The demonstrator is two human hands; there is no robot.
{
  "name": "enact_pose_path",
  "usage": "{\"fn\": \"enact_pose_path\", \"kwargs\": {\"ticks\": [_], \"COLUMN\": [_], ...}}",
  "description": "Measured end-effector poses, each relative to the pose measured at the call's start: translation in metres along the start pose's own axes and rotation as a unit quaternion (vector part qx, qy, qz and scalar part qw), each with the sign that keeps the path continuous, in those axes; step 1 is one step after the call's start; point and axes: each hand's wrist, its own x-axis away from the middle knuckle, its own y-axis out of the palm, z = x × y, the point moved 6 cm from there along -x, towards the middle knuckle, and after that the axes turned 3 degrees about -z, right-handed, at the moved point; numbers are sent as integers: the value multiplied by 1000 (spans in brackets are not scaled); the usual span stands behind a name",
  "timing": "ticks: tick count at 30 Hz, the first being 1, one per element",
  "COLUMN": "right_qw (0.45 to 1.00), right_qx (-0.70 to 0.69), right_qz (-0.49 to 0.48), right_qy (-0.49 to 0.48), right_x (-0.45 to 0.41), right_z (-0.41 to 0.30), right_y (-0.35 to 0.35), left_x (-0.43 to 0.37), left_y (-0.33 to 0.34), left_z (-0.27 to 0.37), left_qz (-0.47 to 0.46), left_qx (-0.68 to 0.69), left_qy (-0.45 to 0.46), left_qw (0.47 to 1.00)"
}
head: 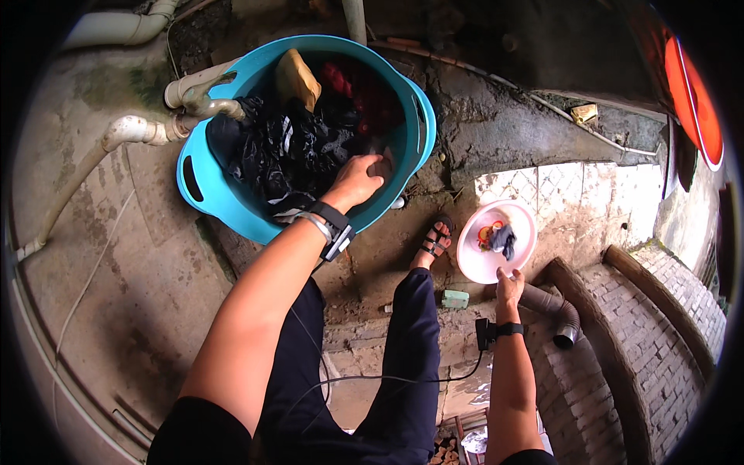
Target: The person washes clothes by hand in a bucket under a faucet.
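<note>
A large blue plastic tub holds wet dark clothes, a tan cloth piece and dark red cloth, with some suds. My left hand reaches over the tub's near right side, above its inner wall; whether its fingertips touch anything cannot be told. At the right, my right hand is at the near rim of a pink plastic basin, thumb and fingers apart; its hold on the rim is unclear. Inside the basin lies a small grey and white cloth on a printed bottom.
Pipes with a tap-like fitting stand at the tub's left. A green box-like object and a corrugated pipe lie near the basin. Curved brick steps rise at the right. My sandalled foot is between tub and basin. A cable joins my wrist devices.
</note>
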Motion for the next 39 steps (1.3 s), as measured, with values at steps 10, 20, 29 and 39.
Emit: {"fn": "enact_pose_path", "kwargs": {"ticks": [10,20,29,39], "right_qw": [900,684,797,834], "right_qx": [-233,-479,-380,4], "right_qz": [-340,-550,-419,-257], "right_qy": [-141,5,-210,-488], "right_x": [157,186,262,330], "right_z": [-237,-333,-372,-402], "right_y": [109,224,196,177], "left_x": [38,129,129,98], "left_y": [-40,-94,-112,-77], "left_z": [-10,66,-24,-4], "left_qz": [138,-12,130,28], "left_qx": [337,662,716,831], "left_qy": [-35,-1,-174,-34], "left_qw": [931,749,663,554]}}
